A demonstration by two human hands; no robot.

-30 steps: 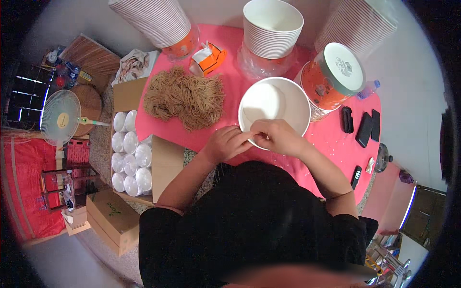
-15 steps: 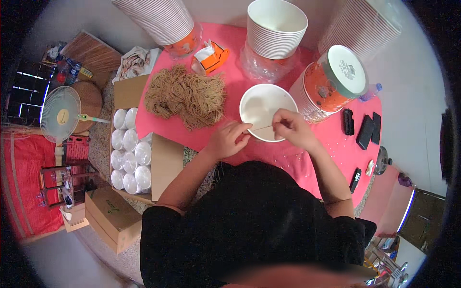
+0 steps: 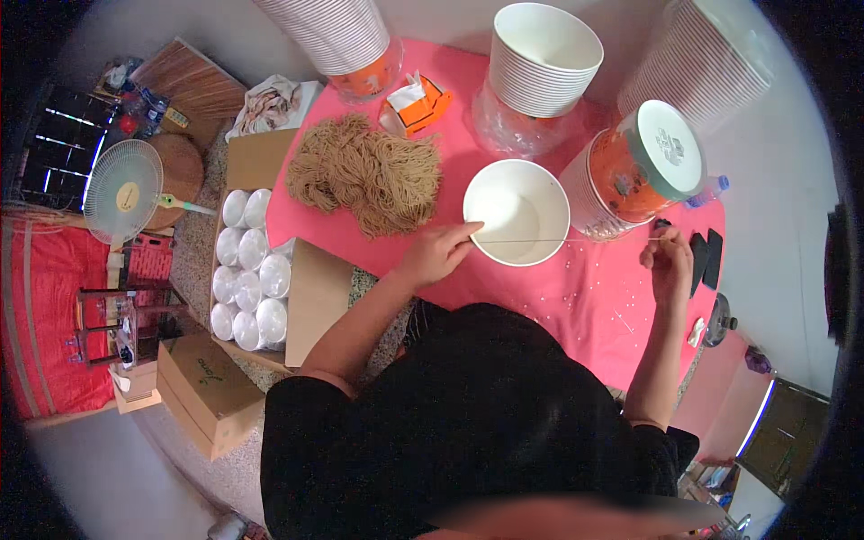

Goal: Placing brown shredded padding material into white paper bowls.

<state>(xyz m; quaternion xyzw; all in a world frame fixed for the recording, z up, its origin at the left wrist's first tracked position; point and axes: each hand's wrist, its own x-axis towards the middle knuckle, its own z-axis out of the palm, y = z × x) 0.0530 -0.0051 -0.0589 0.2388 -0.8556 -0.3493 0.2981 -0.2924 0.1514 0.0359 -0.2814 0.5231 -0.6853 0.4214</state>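
A white paper bucket [image 3: 517, 169] stands before me on the pink-covered table. My left hand [image 3: 439, 255] pinches its left rim, where a thin brown string [image 3: 531, 240] also meets the fingers. The string stretches taut across the bucket's mouth and on to the right. Its far end is pinched by my right hand [image 3: 668, 263], held out over the table's right side. Back and left of the bucket lies a loose heap of brown string [image 3: 364, 175].
Stacks of paper buckets [image 3: 547, 76] stand behind, one with an orange bucket [image 3: 634, 175] on top. A tissue box [image 3: 418, 106] sits near the string heap. Black objects [image 3: 711, 261] lie beyond my right hand. A carton of wrapped white cups [image 3: 247, 270] stands at left.
My right hand has moved away from the bucket to the right, drawing the string out straight. My left hand stays at the bucket's left rim.
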